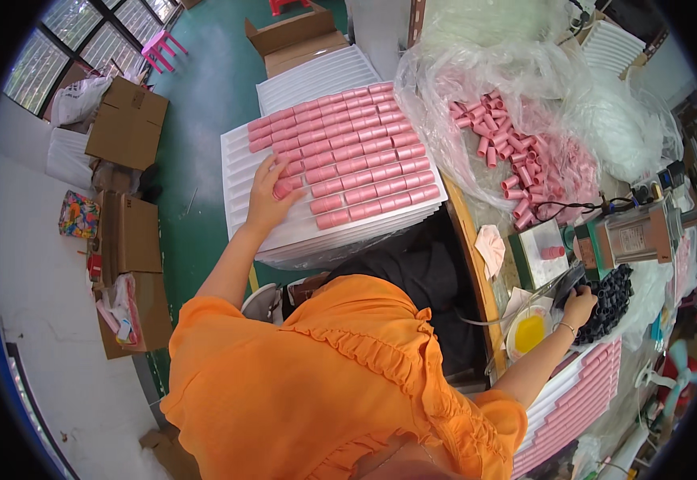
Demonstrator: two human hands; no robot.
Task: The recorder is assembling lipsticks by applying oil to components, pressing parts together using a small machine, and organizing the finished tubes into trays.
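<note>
Left of centre, the left hand (271, 194) holds 1 pink tube (283, 190) between half-curled fingers; at right, the right hand (580, 308) is beside black fittings (614, 299), its grip unclear.

The stack of trays (238, 180) stands before the person (316, 368) and left of the tabletop (468, 236), bearing rows of cylindrical sleeves (352, 152) on top. On the tabletop, a plastic bag (436, 96) with loose sleeves (516, 144) lies farthest, then a machine (640, 238), then a heap of small parts (612, 298) right of a dish (512, 339). Cardboard boxes (128, 124) occupy the far left, along the wall (32, 256).
</note>
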